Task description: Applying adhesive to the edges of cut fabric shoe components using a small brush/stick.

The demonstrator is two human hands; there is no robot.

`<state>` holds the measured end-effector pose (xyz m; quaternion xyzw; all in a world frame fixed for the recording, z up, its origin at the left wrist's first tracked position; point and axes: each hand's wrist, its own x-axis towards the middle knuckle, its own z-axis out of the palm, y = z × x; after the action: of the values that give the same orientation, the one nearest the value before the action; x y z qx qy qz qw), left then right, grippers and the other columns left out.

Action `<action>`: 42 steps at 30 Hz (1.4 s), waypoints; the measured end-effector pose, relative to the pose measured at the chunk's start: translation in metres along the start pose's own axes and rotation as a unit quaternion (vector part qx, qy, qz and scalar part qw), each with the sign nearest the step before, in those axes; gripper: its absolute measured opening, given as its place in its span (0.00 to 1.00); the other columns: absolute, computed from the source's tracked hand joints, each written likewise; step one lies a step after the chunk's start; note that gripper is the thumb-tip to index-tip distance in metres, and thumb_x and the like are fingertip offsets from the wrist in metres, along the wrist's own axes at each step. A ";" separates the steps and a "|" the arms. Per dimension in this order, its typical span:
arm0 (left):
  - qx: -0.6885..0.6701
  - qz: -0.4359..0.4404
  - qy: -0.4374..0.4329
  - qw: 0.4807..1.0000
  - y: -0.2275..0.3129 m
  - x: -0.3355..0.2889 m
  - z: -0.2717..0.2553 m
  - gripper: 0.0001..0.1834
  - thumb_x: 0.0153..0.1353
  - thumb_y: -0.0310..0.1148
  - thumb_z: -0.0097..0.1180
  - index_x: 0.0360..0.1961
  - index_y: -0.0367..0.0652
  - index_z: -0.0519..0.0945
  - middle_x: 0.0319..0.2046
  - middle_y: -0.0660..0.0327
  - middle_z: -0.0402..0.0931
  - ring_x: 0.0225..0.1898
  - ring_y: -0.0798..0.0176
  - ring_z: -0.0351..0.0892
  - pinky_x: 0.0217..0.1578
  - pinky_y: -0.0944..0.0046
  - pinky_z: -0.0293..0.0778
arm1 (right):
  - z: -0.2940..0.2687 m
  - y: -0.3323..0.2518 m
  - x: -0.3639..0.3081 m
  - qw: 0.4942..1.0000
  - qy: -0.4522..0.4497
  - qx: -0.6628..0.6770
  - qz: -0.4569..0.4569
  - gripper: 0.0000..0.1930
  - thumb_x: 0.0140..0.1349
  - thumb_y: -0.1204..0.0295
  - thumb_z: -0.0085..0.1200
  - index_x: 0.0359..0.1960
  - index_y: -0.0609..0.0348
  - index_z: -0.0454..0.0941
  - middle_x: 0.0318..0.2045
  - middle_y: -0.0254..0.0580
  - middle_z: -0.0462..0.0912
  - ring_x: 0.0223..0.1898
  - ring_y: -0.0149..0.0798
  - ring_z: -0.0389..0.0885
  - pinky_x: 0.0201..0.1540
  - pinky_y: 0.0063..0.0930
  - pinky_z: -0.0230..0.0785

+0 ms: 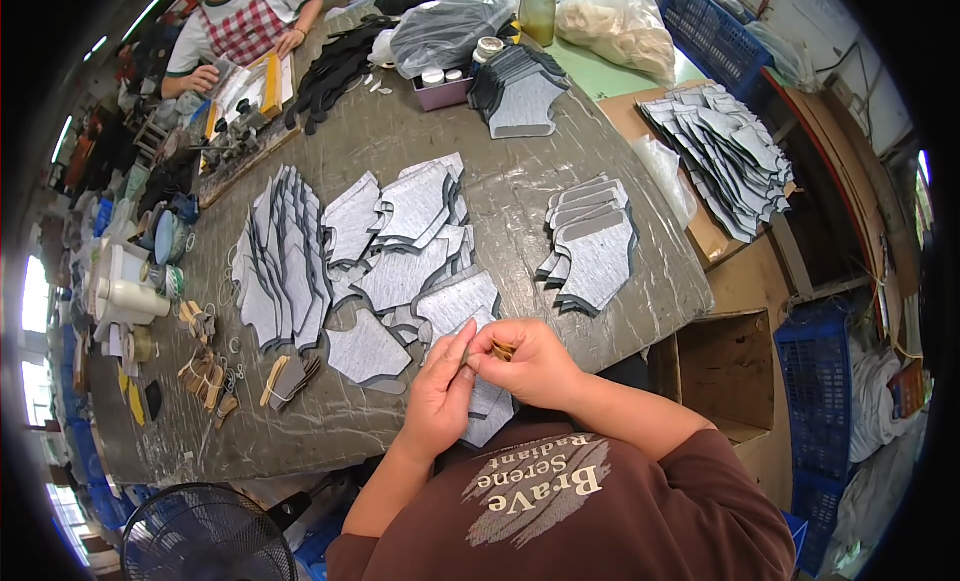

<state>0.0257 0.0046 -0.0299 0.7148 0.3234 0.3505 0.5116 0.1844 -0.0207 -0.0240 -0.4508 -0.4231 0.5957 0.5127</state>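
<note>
My left hand (440,393) and my right hand (532,363) meet in front of my chest, at the table's near edge. Curled in my right fingers are a few small tan-brown pieces (503,350). The left fingers are pressed together against the right fingertips; whatever they pinch is too small to make out. Just beneath the hands lie grey fabric cutouts (483,406) with dark edges, partly covered by them. Beyond, a pile of similar cutouts (405,266) overlaps on the table, with a single cutout (368,349) left of my left hand.
A fanned stack (285,266) stands at left, another stack (592,246) at right. Small banded tan bundles (205,376) lie on the left of the table (480,161). A black fan (205,536) is at lower left, a blue crate (815,391) at right. Across the table another person (240,31) works.
</note>
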 end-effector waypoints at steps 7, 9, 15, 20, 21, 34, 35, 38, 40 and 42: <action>-0.161 -0.063 -0.013 0.985 -0.003 -0.005 0.002 0.23 0.64 0.23 0.44 0.61 0.36 0.64 0.38 0.60 0.69 0.32 0.70 0.66 0.36 0.73 0.65 | 0.002 -0.003 0.000 0.997 -0.020 -0.035 -0.067 0.07 0.62 0.75 0.49 0.27 0.64 0.71 0.20 0.34 0.74 0.23 0.24 0.72 0.27 0.21 0.66; -0.259 -0.108 0.003 0.960 -0.002 -0.006 0.004 0.21 0.66 0.25 0.42 0.60 0.35 0.66 0.36 0.62 0.70 0.30 0.72 0.65 0.33 0.74 0.65 | 0.003 -0.003 -0.001 0.996 -0.030 -0.031 -0.080 0.06 0.63 0.75 0.47 0.27 0.64 0.69 0.20 0.34 0.73 0.23 0.24 0.72 0.27 0.21 0.67; -0.182 -0.089 0.124 0.971 -0.008 -0.002 -0.003 0.11 0.66 0.24 0.44 0.49 0.36 0.72 0.32 0.64 0.73 0.28 0.74 0.68 0.27 0.73 0.66 | -0.002 0.019 -0.001 0.994 -0.018 -0.043 -0.095 0.06 0.65 0.74 0.42 0.30 0.61 0.68 0.18 0.32 0.69 0.20 0.24 0.65 0.23 0.22 0.61; 0.138 0.158 0.002 0.978 0.003 0.009 -0.019 0.17 0.37 0.16 0.57 0.32 0.42 0.80 0.32 0.58 0.71 0.30 0.57 0.72 0.31 0.65 0.70 | -0.003 0.014 -0.004 0.991 -0.089 0.066 0.078 0.06 0.64 0.73 0.41 0.30 0.58 0.69 0.17 0.29 0.66 0.19 0.23 0.63 0.21 0.20 0.57; 0.139 0.159 0.001 0.978 0.001 0.008 -0.020 0.17 0.37 0.16 0.57 0.32 0.42 0.80 0.32 0.58 0.71 0.30 0.57 0.72 0.31 0.65 0.70 | -0.003 0.016 -0.003 0.983 -0.078 0.112 0.119 0.06 0.64 0.74 0.41 0.29 0.58 0.70 0.17 0.29 0.66 0.19 0.23 0.63 0.20 0.20 0.57; -0.041 -0.168 0.252 0.952 -0.028 -0.006 -0.034 0.08 0.53 0.21 0.61 0.36 0.35 0.78 0.27 0.65 0.76 0.24 0.77 0.70 0.24 0.75 0.66 | -0.022 0.020 -0.001 0.900 0.111 -0.399 -0.138 0.15 0.53 0.67 0.60 0.41 0.53 0.71 0.21 0.40 0.75 0.23 0.41 0.75 0.26 0.33 0.68; -0.133 -0.204 0.246 0.938 -0.026 -0.004 -0.031 0.08 0.54 0.21 0.61 0.35 0.35 0.79 0.26 0.66 0.76 0.23 0.78 0.69 0.23 0.76 0.65 | -0.024 0.031 -0.002 0.841 0.083 -0.486 -0.223 0.18 0.52 0.66 0.61 0.44 0.51 0.72 0.21 0.40 0.76 0.23 0.43 0.76 0.26 0.35 0.69; -0.091 -0.236 0.214 0.943 -0.028 -0.003 -0.029 0.04 0.55 0.23 0.61 0.32 0.35 0.80 0.21 0.68 0.74 0.20 0.79 0.66 0.20 0.77 0.62 | -0.024 0.050 -0.006 0.795 0.050 -0.546 -0.259 0.17 0.50 0.65 0.62 0.43 0.51 0.76 0.20 0.37 0.76 0.22 0.41 0.77 0.24 0.35 0.70; -0.037 -0.277 0.193 0.941 -0.031 -0.007 -0.029 0.03 0.55 0.24 0.60 0.30 0.35 0.81 0.18 0.70 0.72 0.18 0.79 0.65 0.19 0.77 0.60 | -0.020 0.049 -0.006 0.768 0.055 -0.578 -0.270 0.12 0.50 0.65 0.60 0.36 0.51 0.80 0.19 0.34 0.74 0.21 0.38 0.77 0.22 0.32 0.69; -0.033 -0.276 0.191 0.942 -0.032 -0.006 -0.028 0.04 0.54 0.24 0.61 0.30 0.35 0.80 0.18 0.69 0.73 0.18 0.79 0.65 0.19 0.77 0.60 | -0.021 0.051 -0.004 0.771 0.053 -0.573 -0.273 0.12 0.50 0.66 0.61 0.36 0.51 0.79 0.18 0.34 0.73 0.21 0.39 0.76 0.22 0.33 0.69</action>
<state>-0.0045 0.0226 -0.0551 0.5003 0.5876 0.3360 0.5399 0.1932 -0.0300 -0.0778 -0.5578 -0.7632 0.0528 0.3218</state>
